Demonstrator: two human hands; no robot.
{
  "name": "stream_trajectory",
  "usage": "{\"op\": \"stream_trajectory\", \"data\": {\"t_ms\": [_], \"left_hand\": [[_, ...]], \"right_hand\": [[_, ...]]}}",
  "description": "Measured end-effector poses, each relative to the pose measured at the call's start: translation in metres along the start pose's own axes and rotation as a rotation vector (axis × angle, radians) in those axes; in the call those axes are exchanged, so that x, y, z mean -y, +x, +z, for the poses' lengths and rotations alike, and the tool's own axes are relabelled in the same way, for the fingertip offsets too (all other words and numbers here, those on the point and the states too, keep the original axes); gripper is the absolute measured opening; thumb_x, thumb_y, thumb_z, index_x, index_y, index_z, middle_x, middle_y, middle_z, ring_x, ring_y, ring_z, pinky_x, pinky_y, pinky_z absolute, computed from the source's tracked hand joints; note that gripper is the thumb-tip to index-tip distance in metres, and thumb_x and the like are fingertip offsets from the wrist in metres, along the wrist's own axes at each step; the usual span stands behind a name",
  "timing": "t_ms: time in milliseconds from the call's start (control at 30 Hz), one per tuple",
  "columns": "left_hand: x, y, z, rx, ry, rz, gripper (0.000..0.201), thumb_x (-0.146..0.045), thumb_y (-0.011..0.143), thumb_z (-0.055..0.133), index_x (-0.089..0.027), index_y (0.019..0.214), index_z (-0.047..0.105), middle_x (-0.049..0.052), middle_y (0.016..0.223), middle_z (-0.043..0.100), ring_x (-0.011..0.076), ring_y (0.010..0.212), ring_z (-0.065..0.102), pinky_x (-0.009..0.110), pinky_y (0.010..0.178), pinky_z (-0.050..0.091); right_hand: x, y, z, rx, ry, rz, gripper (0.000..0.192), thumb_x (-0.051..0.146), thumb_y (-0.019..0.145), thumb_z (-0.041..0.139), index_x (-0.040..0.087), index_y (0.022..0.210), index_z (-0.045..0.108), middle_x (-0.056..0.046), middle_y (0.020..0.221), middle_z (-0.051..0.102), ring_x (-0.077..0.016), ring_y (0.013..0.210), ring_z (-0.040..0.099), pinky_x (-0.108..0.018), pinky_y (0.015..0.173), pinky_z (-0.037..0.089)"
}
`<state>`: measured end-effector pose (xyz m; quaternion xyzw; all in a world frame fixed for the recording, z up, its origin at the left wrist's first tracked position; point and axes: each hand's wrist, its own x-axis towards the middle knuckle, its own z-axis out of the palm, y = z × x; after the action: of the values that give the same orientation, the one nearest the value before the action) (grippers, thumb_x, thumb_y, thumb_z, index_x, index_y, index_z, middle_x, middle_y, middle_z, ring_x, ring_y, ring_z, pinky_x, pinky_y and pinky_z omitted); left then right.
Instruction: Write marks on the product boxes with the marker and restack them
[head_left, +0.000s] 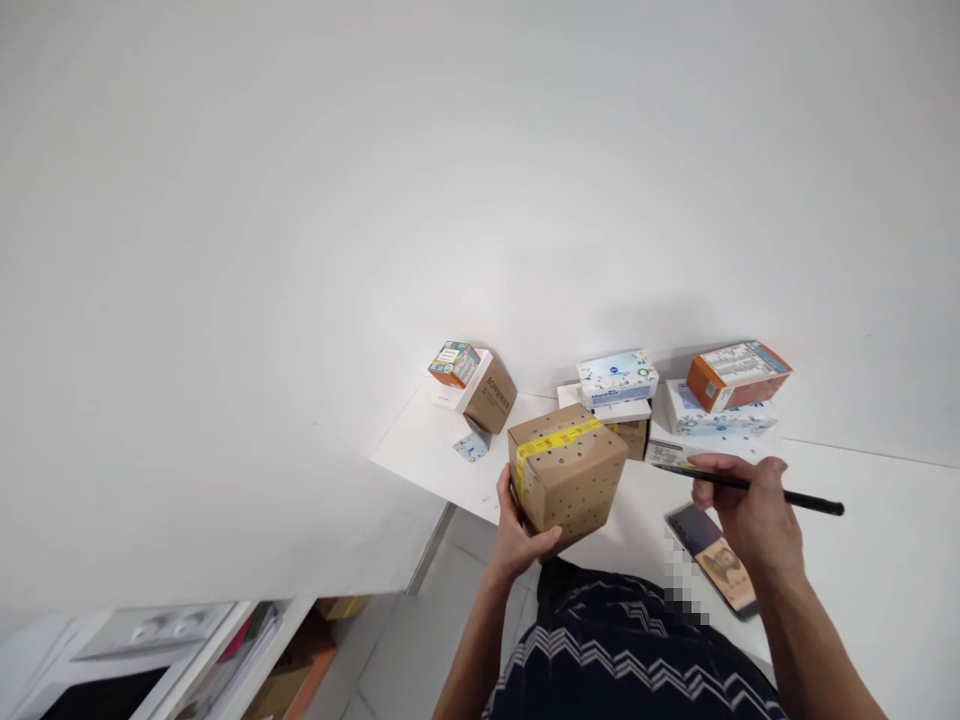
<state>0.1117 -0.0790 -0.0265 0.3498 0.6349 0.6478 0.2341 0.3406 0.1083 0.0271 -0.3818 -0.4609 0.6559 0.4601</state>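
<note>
My left hand (pixel 523 532) grips a brown cardboard box (pixel 574 475) from its left and lower side, holding it tilted above the front of the white table. Dark marks dot the cardboard, and a strip of yellow tape (pixel 559 438) runs over its top. In my right hand (pixel 754 510) is a slim black brush-like stick (pixel 806 501), its thin end pointing left toward the box but apart from it. Beneath that hand lies a phone (pixel 712 560) with its screen lit.
Orange-and-white cartons (pixel 739 375) and blue-patterned white packs (pixel 619 378) are stacked along the wall. At the left, a small orange carton (pixel 454 363) sits on a white-and-brown box (pixel 489 392), near a small blue-patterned piece (pixel 472 446). Shelves (pixel 270 650) stand lower left.
</note>
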Motion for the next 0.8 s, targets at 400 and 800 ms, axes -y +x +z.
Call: {"op": "stream_trajectory", "data": {"t_ms": [400, 800], "left_hand": [[-0.002, -0.014, 0.023, 0.181, -0.097, -0.108, 0.111, -0.031, 0.053, 0.085, -0.029, 0.144, 0.023, 0.009, 0.153, 0.023, 0.0340, 0.143, 0.019, 0.045, 0.116, 0.022], [-0.002, -0.020, 0.028, 0.270, -0.154, -0.118, 0.107, -0.032, 0.055, 0.086, -0.031, 0.143, 0.025, 0.008, 0.153, 0.024, 0.0339, 0.140, 0.026, 0.047, 0.116, 0.025]], "right_hand": [[0.032, -0.023, 0.050, 0.346, -0.128, -0.315, 0.020, 0.036, 0.092, 0.050, 0.023, 0.082, 0.061, -0.002, 0.076, 0.064, -0.0148, 0.066, 0.060, -0.028, 0.066, 0.049], [0.029, -0.025, 0.068, 0.401, -0.508, -0.413, 0.033, 0.040, 0.094, 0.041, 0.021, 0.075, 0.060, -0.001, 0.061, 0.061, -0.0160, 0.057, 0.058, -0.027, 0.055, 0.044]]}}
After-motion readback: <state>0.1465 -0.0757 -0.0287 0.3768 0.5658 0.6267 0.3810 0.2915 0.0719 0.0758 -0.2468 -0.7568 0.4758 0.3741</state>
